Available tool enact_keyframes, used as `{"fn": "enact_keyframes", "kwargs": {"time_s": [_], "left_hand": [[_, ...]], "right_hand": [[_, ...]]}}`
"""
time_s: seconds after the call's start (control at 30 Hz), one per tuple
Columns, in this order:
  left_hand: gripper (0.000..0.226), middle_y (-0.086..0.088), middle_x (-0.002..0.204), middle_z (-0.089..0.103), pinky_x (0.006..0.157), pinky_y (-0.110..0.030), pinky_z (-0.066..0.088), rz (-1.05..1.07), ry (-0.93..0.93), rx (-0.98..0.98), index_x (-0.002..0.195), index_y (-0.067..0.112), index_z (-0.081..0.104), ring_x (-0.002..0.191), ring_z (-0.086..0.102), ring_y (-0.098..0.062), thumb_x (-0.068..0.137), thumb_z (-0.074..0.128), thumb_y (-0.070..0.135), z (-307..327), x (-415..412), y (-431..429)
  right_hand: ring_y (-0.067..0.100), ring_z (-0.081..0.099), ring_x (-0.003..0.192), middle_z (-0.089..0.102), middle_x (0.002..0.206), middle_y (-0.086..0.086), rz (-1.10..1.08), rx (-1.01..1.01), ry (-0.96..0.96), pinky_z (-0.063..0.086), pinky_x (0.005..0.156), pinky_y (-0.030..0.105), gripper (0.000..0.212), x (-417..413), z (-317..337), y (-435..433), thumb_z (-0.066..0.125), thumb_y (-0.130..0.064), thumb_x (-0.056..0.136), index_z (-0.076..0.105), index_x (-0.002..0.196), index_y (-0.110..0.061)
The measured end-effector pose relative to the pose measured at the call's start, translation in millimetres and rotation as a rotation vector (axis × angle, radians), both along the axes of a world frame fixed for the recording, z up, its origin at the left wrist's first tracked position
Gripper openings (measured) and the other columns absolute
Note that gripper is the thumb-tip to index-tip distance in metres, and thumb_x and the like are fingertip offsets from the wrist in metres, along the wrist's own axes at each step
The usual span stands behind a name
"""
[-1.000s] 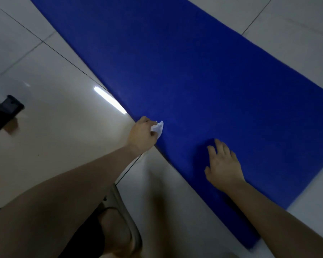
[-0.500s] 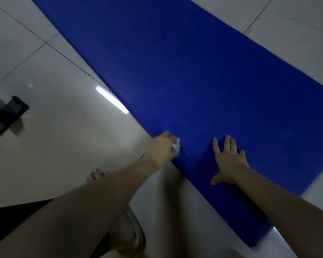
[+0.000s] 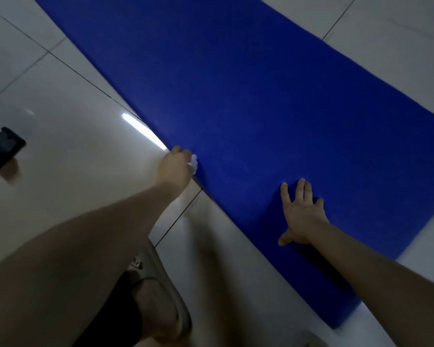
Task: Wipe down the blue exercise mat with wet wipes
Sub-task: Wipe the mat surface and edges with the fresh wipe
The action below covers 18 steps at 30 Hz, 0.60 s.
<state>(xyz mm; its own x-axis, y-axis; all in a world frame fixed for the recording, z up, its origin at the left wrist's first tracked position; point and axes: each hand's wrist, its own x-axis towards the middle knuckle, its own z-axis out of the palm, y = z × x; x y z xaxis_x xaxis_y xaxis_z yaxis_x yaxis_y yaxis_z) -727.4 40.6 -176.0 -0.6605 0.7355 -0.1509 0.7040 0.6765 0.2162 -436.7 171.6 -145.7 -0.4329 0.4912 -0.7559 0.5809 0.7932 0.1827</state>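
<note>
The blue exercise mat (image 3: 236, 96) lies flat on the tiled floor (image 3: 60, 146). At its left long edge the left hand (image 3: 176, 166) clutches a bunched wet wipe (image 3: 194, 166), likely scrubbing that border, while the right hand (image 3: 301, 214) presses splayed open near the mat's near end, probably pinning it

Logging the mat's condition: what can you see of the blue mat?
The blue mat is a deep, even blue sheet, matte, seemingly foam or rubber. It lies unrolled and flat on the pale tiled floor, running diagonally from upper left to a corner at lower right. The left hand holds a crumpled white wipe against its near long edge; the right hand rests on it, fingers spread.
</note>
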Motion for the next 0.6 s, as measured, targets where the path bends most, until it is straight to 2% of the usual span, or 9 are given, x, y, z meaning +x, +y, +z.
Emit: {"fn": "enact_keyframes", "kwargs": {"time_s": [0.07, 0.17, 0.27, 0.37, 0.43, 0.53, 0.6], "left_hand": [[0.029, -0.012, 0.104, 0.061, 0.079, -0.038, 0.051, 0.013, -0.030, 0.015, 0.105, 0.008, 0.069, 0.086, 0.063, -0.031, 0.103, 0.050, 0.030, -1, 12, -1], [0.030, -0.005, 0.100, 0.058, 0.076, -0.035, 0.049, -0.053, -0.140, 0.045, 0.102, 0.014, 0.067, 0.082, 0.058, -0.021, 0.104, 0.045, 0.035, -3, 61, -11], [0.029, -0.003, 0.107, 0.054, 0.078, -0.030, 0.042, -0.210, -0.237, -0.023, 0.110, 0.016, 0.062, 0.089, 0.054, -0.019, 0.107, 0.041, 0.035, 1, 110, -14], [0.020, -0.001, 0.115, 0.050, 0.088, -0.037, 0.048, -0.399, -0.307, -0.078, 0.117, 0.020, 0.058, 0.103, 0.053, -0.020, 0.106, 0.045, 0.030, 11, 155, -20], [0.018, 0.000, 0.118, 0.048, 0.088, -0.037, 0.049, -0.546, -0.382, -0.081, 0.117, 0.024, 0.057, 0.103, 0.049, -0.016, 0.104, 0.048, 0.032, 13, 174, -26], [0.024, -0.004, 0.120, 0.050, 0.085, -0.037, 0.047, -0.799, -0.338, -0.132, 0.119, 0.020, 0.059, 0.102, 0.050, -0.021, 0.103, 0.048, 0.034, 9, 166, -24], [0.026, -0.006, 0.115, 0.053, 0.083, -0.040, 0.046, -0.886, -0.244, -0.147, 0.114, 0.018, 0.061, 0.098, 0.053, -0.024, 0.103, 0.045, 0.036, 5, 141, -15]], "right_hand": [[0.049, -0.015, 0.149, -0.027, 0.155, 0.035, -0.003, 0.000, 0.004, 0.023, 0.117, 0.062, 0.160, -2, 0, -1, 0.079, -0.076, 0.059, -0.034, 0.149, -0.008], [0.050, -0.015, 0.149, -0.027, 0.155, 0.036, -0.008, -0.002, -0.002, 0.024, 0.117, 0.063, 0.160, -3, -1, -1, 0.080, -0.075, 0.059, -0.034, 0.149, -0.007], [0.052, -0.014, 0.148, -0.026, 0.155, 0.037, -0.013, -0.012, -0.003, 0.023, 0.116, 0.064, 0.160, -5, 0, -1, 0.082, -0.072, 0.060, -0.033, 0.150, -0.006], [0.052, -0.014, 0.148, -0.026, 0.155, 0.037, -0.021, -0.019, 0.007, 0.023, 0.116, 0.065, 0.159, -6, 0, 0, 0.082, -0.071, 0.060, -0.031, 0.150, -0.006], [0.052, -0.014, 0.148, -0.026, 0.155, 0.037, -0.026, -0.017, 0.005, 0.022, 0.117, 0.064, 0.158, -6, 0, 0, 0.082, -0.071, 0.061, -0.031, 0.150, -0.006], [0.051, -0.015, 0.148, -0.027, 0.155, 0.036, -0.030, -0.019, 0.007, 0.022, 0.117, 0.064, 0.158, -5, -1, 0, 0.082, -0.071, 0.061, -0.032, 0.150, -0.007], [0.051, -0.015, 0.148, -0.027, 0.155, 0.036, -0.031, -0.019, 0.016, 0.022, 0.117, 0.064, 0.159, -4, -2, 0, 0.083, -0.071, 0.060, -0.032, 0.150, -0.007]]}}
